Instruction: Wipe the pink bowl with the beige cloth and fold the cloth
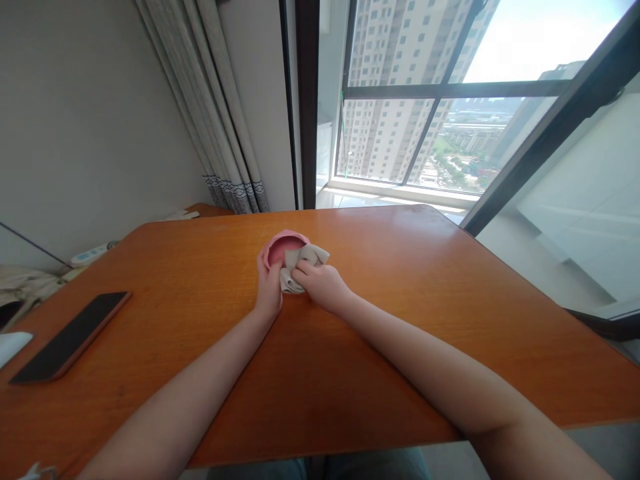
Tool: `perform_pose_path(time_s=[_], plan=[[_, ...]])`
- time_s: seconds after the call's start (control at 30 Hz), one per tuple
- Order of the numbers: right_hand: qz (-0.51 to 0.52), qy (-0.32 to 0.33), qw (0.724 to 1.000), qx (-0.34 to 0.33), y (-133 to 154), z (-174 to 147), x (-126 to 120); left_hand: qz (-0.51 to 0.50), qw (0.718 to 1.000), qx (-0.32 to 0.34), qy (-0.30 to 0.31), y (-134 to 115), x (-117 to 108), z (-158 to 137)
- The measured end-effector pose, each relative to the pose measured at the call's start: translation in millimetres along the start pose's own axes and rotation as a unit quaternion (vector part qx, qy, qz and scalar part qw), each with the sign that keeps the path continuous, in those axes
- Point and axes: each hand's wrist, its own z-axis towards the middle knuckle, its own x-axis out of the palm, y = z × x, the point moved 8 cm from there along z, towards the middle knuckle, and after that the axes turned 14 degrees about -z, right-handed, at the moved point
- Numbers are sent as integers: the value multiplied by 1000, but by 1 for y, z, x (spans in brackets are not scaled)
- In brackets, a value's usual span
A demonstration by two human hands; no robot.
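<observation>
A pink bowl (277, 249) is tilted with its opening toward me, near the middle of the wooden table (400, 280). My left hand (270, 287) grips the bowl's left side, thumb at the near rim. In my right hand (320, 281) a crumpled beige cloth (311, 254) is pinched and pressed against the bowl's right rim and inner side. The cloth covers part of the bowl's inside and hangs below the rim. Some of my left fingers are hidden behind the bowl.
On the left of the table lies a dark flat slab (75, 337) with a brown edge. A white object (14, 347) sits beyond it at the frame's edge. A white remote-like device (93, 253) rests by the table's left edge. Behind are a curtain (200, 87) and a window.
</observation>
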Motion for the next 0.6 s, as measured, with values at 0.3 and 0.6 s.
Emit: perform_pose_path(time_s=[0.3,0.6], plan=[[-44,11,997,-70,-25,-4,6,114,991,21,68,-9,-5,16],[-25,-2,999,25,-13,-2,-2,-98,987,-116,53,11,20,-10]])
